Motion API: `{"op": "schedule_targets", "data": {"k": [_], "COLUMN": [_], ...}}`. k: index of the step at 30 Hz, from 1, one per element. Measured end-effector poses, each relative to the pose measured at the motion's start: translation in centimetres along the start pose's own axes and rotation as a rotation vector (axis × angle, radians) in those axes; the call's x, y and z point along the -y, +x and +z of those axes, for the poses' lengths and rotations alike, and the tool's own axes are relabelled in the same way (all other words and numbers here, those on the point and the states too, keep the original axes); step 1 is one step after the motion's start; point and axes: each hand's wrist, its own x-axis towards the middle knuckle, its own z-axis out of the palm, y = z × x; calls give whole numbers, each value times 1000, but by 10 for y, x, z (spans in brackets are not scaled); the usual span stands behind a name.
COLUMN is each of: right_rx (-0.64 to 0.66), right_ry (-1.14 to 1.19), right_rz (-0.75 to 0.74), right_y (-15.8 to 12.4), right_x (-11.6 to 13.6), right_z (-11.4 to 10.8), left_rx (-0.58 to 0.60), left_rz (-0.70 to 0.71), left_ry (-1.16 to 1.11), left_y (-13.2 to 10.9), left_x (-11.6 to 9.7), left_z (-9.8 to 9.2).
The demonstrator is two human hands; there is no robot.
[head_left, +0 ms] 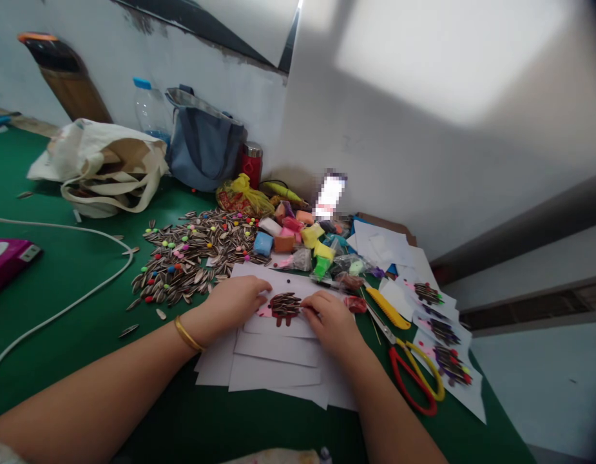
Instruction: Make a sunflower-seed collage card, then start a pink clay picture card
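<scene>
A small hedgehog figure (285,304) lies on a stack of white paper sheets (278,351). Its brown body bristles with striped sunflower seeds, and its face is pink. My left hand (237,308), with a gold bangle on its wrist, rests at the face side, thumb and fingers a little apart. At the opposite edge of the figure, my right hand (330,320) has thumb and forefinger pinched at a seed end, mostly covered by the fingers. Beyond my left hand spreads a heap of sunflower seeds (196,258) mixed with small coloured balls.
Packets of coloured clay (284,243) lie behind the paper. To the right are scissors (413,374), a yellow cutter (387,308) and several hedgehog cards (447,367). Bags (203,145), a red flask (252,164) and a lit phone (329,195) stand behind. A white cable (92,295) crosses the left.
</scene>
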Motion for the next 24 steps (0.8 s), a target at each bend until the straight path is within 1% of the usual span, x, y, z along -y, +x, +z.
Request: {"op": "schedule_targets", "data": {"k": [5, 10, 16, 24], "right_rx": [-26, -40, -47, -44], "right_ry": [15, 33, -25, -41], "right_rz": [25, 16, -32, -20], "right_y": [2, 3, 4, 3], "right_x": [-2, -3, -3, -4], "right_z": [3, 6, 10, 14], "left_rx": [7, 2, 2, 6], "left_rz": [-4, 1, -1, 0], "left_ry": [-2, -9, -9, -7], "left_y": [0, -1, -1, -1], "left_x": [-1, -2, -2, -2], "left_z": [-1, -2, -3, -4]}}
